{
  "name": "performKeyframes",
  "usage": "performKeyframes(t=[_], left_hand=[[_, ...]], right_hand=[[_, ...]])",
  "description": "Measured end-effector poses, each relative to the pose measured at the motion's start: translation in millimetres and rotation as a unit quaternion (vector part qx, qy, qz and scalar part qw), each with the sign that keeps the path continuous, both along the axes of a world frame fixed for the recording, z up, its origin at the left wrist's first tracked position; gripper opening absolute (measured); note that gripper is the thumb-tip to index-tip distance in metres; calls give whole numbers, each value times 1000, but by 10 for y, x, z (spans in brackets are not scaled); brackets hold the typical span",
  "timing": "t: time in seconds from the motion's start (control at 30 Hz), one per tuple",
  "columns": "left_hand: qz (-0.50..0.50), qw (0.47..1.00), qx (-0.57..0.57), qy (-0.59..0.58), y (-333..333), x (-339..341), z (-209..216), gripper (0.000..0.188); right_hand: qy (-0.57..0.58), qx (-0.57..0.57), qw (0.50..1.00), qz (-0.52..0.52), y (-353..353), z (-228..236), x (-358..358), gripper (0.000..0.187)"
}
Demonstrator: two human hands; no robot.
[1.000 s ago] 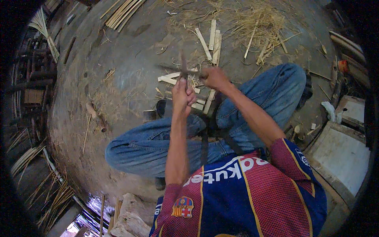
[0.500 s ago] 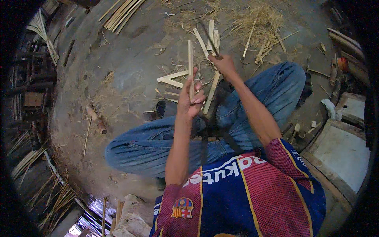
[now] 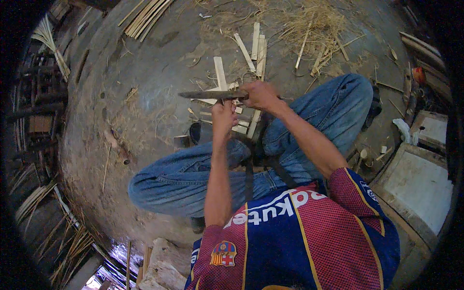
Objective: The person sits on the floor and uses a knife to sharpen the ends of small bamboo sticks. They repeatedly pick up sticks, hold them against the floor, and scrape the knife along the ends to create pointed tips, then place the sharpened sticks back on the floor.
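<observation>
Splitting a bamboo strip [image 3: 220,72] lengthwise, by the look of it, seated cross-legged on a packed earth floor [image 3: 145,82]. Right hand [image 3: 260,94] wrapped tight round the handle of a long dark blade [image 3: 209,94], held level and crosswise with its tip pointing to the person's left. Left hand [image 3: 224,114] closed just below the blade, fingers clamped on the near end of the pale strip, which stands up past the blade and away from the body. Blade edge seemingly seated on or in the strip's end, though too small and shaded to tell how deep. Around the knees, cut bamboo slats [image 3: 256,46] scattered on the floor, a heap of straw-like shavings [image 3: 314,21] beyond them, a small dark cup [image 3: 195,131] beside the left shin. Judged as mid-split: next calling for steady downward pressure or a twist of the blade along the grain, left grip held firm and clear of the edge, strip kept upright so the split runs straight rather than wandering off to one side.
</observation>
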State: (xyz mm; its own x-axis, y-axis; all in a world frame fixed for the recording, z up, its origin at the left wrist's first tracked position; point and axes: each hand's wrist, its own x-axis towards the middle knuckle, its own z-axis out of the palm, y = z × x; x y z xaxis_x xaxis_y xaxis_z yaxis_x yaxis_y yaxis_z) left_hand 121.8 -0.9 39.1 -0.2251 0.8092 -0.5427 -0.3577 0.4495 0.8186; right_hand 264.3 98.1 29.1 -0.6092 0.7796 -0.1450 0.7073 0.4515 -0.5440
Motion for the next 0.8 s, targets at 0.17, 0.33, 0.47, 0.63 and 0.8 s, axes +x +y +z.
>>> performKeyframes(t=[0.17, 0.33, 0.47, 0.63, 0.8], left_hand=[[-15, 1000, -9, 8, -49, 22, 56, 25], [-95, 995, 20, 37, -156, 161, 228, 27], [-63, 988, 24, -137, -80, 167, 265, 29], [39, 984, -6, -175, 18, -54, 159, 36], [20, 987, 7, -162, -103, -180, 181, 29]], right_hand=[[-33, 62, 997, -32, 65, -351, -17, 23], [-32, -47, 975, -214, 653, -420, 368, 28], [-55, -10, 965, -257, 685, -467, 562, 30], [-31, -16, 997, -62, -6, -169, -61, 31], [-51, -2, 998, -30, -67, -185, -168, 31]])
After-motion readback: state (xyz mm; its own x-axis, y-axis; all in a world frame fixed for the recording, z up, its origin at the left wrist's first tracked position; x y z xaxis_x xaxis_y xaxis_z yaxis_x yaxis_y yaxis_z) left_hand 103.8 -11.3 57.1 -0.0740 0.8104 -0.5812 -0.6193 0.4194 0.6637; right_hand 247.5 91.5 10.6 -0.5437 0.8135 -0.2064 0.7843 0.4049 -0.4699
